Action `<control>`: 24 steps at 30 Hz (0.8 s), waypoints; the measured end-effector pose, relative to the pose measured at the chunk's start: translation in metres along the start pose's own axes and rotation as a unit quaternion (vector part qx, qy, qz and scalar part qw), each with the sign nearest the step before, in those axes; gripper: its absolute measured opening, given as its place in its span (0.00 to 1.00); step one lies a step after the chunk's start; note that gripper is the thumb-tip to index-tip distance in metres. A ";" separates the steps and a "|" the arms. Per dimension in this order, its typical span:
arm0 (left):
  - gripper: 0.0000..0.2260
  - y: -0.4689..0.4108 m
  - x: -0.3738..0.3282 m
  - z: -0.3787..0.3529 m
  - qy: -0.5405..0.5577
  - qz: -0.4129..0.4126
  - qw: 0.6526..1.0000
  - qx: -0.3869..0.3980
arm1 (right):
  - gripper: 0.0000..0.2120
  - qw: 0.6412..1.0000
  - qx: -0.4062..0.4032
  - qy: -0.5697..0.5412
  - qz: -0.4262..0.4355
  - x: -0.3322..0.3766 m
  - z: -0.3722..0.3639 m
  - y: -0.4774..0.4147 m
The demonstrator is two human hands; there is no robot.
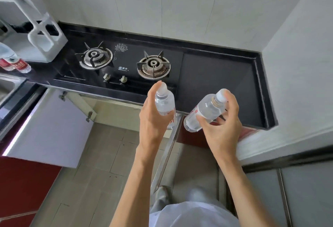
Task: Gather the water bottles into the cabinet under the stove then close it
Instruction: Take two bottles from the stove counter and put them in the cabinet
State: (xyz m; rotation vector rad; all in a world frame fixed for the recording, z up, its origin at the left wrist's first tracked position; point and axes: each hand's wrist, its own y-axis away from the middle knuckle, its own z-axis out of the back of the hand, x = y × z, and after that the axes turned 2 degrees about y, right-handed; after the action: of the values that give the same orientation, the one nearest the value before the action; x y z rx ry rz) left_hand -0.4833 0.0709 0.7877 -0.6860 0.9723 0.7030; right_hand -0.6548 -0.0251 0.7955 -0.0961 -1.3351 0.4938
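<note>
- Left hand (153, 120): fingers wrapped round bottle one (164, 102), which stands nearly upright with its white cap at the top and is held in the air over the near edge of the counter (216, 82).
- Right hand (221, 127): fingers curled round the neck and shoulder of bottle two (205, 111), which is tilted with its cap far-right and its base near-left, just right of bottle one.
- Bottles three (7, 59) and four (20, 65): on the counter at far left, touching each other, making four clear bottles in all.
- Labels: red with white writing, too small or hidden to read.
- Cabinet (115, 111): below the stove (126, 46), with both doors open. The left door (52, 127) is swung wide and the right door (165, 154) is seen edge-on beneath the hands.
- Stove: black glass with two burners (95, 58) (153, 66), two knobs (106, 77) (123, 79), a lotus print, and a small white brand mark (123, 68) that is not legible.
- White rack (45, 43) and steel sink (7, 86): at left.
</note>
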 end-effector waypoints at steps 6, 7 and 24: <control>0.44 0.052 -0.020 0.033 0.006 -0.025 1.000 -0.003 | 0.46 1.000 0.001 -0.015 0.022 0.031 0.026 0.054; 0.44 0.062 -0.025 0.037 0.005 -0.029 1.000 -0.001 | 0.46 1.000 -0.002 -0.022 0.021 0.036 0.031 0.064; 0.47 0.227 -0.023 0.139 -0.010 -0.044 0.999 0.028 | 0.47 0.999 -0.013 -0.046 -0.003 0.090 0.075 0.253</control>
State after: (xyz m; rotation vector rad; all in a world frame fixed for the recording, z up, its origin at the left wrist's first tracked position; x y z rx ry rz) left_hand -0.6031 0.3078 0.8189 -0.6670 0.9341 0.6032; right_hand -0.7857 0.2205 0.8083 -0.0912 -1.4310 0.4801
